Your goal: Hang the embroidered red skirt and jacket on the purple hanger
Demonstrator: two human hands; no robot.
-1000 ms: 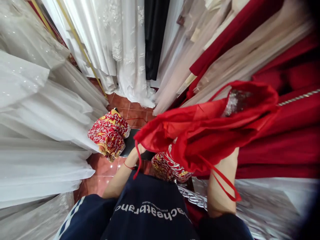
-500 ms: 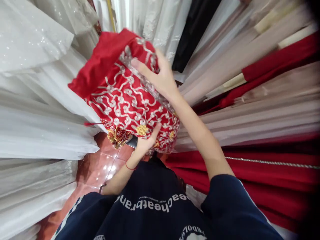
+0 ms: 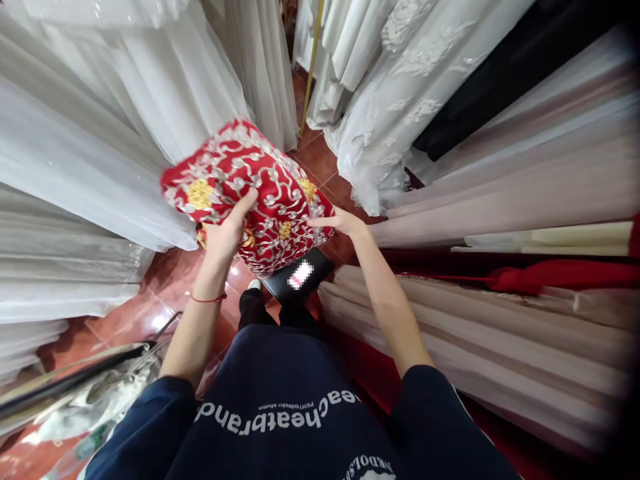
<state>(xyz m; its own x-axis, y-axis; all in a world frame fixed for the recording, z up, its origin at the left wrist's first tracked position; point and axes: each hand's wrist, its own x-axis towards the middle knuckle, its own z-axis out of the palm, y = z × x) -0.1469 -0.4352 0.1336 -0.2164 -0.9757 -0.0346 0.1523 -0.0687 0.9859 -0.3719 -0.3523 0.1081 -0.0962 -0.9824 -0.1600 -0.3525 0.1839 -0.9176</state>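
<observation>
Over the floor, the left hand and right hand each have a closed grip on the red cloth, near a flat black object.

white gowns hanging left | gold pole between gowns | black garment right | reddish tiled floor below

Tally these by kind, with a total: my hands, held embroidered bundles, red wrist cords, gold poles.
Hands, left hand and right hand: 2
Held red embroidered cloth bundle: 1
Red wrist cord: 1
Gold pole: 1
Total: 5
</observation>
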